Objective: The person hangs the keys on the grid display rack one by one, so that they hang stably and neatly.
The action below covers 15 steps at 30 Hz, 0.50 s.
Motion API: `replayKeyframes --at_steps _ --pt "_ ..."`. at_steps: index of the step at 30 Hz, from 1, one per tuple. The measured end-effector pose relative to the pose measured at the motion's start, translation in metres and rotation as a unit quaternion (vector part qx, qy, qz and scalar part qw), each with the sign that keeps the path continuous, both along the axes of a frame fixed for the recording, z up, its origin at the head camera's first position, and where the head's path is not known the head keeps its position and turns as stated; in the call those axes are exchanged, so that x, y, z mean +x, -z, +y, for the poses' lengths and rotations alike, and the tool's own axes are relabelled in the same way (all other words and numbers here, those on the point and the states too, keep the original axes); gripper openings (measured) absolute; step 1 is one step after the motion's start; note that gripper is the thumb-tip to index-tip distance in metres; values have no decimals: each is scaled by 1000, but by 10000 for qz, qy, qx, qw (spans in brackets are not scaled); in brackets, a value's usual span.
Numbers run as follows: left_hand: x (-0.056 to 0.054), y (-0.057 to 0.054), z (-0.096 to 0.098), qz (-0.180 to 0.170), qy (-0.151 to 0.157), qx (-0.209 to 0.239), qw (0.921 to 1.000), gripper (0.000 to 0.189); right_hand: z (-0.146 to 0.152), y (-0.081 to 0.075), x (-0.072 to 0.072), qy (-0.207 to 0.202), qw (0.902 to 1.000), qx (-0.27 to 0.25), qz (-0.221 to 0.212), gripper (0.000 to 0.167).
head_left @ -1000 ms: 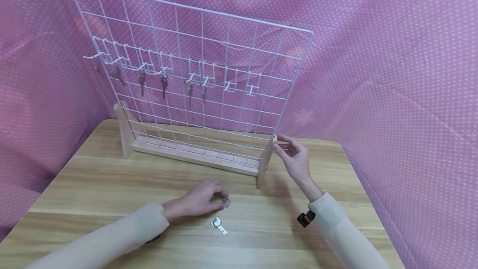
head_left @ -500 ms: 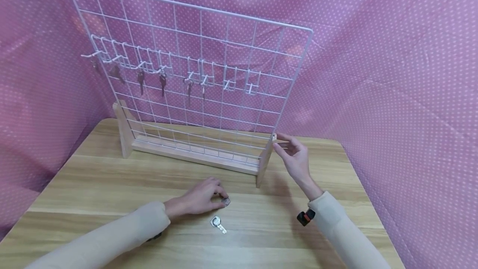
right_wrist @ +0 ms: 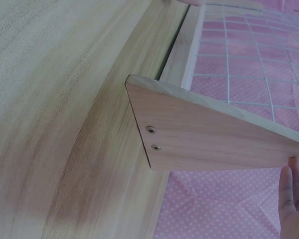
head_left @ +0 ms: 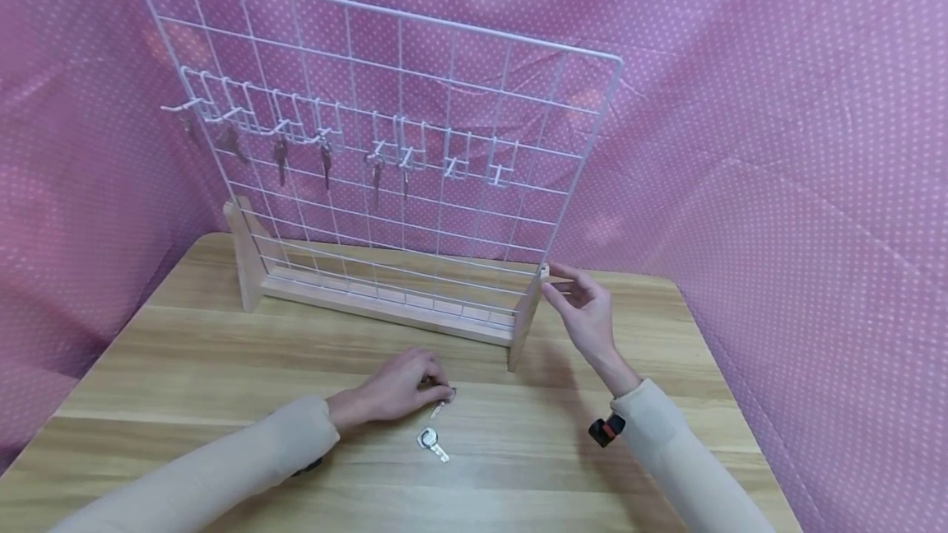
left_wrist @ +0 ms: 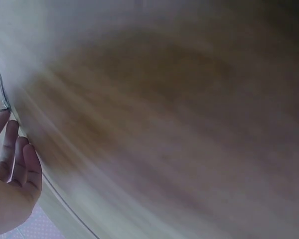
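Observation:
My left hand pinches a small silver key by its ring end between thumb and fingertips, low over the wooden table. Just in front of it lies a second silver key with a ring, flat on the wood. In the left wrist view, the left hand shows at the left edge, fingertips by a thin metal ring. My right hand holds the top of the right wooden upright of the rack stand; in the right wrist view its fingers touch the upright's edge.
A white wire grid rises from a wooden base bar at the back of the table. A row of hooks crosses it. Keys hang on several; the two rightmost hooks hold none. Pink dotted cloth surrounds the table.
The key in my left hand has been lifted and turned; its blade now points down toward the front, where only its ring end showed before. The right hand stays on the upright.

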State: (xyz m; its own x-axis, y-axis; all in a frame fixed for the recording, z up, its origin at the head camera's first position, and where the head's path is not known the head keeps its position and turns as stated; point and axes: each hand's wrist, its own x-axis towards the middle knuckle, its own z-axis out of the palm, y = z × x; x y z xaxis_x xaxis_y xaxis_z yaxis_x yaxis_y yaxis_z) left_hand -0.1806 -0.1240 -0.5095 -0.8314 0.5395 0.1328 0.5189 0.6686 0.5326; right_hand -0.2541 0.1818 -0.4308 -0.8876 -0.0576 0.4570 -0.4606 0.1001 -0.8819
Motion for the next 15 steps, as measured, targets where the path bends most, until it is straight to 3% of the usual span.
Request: replayKeyframes --at_steps 5,15 --pt "-2 3 -1 135 10 -9 9999 8 1 0 -1 -29 10000 12 9 35" --pt "0 -6 -4 -286 -178 384 9987 7 0 1 -1 8 10000 -34 79 35"
